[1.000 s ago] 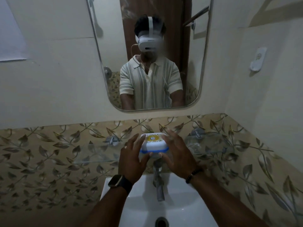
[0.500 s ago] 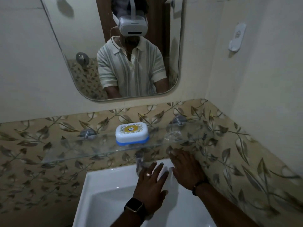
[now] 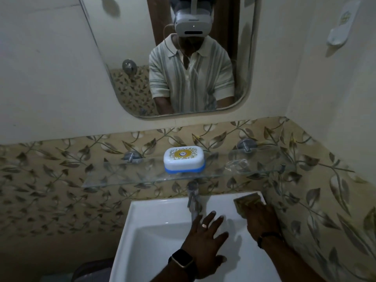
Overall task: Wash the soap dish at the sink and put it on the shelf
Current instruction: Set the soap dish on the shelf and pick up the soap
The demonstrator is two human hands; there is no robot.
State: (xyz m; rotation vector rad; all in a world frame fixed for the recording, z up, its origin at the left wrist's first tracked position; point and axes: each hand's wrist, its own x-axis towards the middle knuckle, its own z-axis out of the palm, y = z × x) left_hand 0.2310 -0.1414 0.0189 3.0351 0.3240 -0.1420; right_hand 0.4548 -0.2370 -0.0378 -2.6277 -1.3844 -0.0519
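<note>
The soap dish (image 3: 184, 159), white with a blue base and a yellow-patterned closed lid, sits alone on the glass shelf (image 3: 122, 176) above the tap (image 3: 193, 198). Neither hand touches it. My left hand (image 3: 205, 239) hovers over the white sink (image 3: 154, 231) just right of the spout, fingers spread and holding nothing. My right hand (image 3: 262, 220) is at the sink's back right corner, fingers curled down onto a greenish scrub sponge (image 3: 248, 200) lying on the rim.
A crumpled clear plastic wrapper (image 3: 237, 165) lies on the shelf's right part. The mirror (image 3: 244, 58) hangs above, and a white holder (image 3: 338, 27) is fixed on the right wall. A dark bin (image 3: 91, 269) stands below the sink's left side.
Both hands let go of the soap dish on the shelf and dropped to the sink. My right hand then settled on the sponge at the back right corner.
</note>
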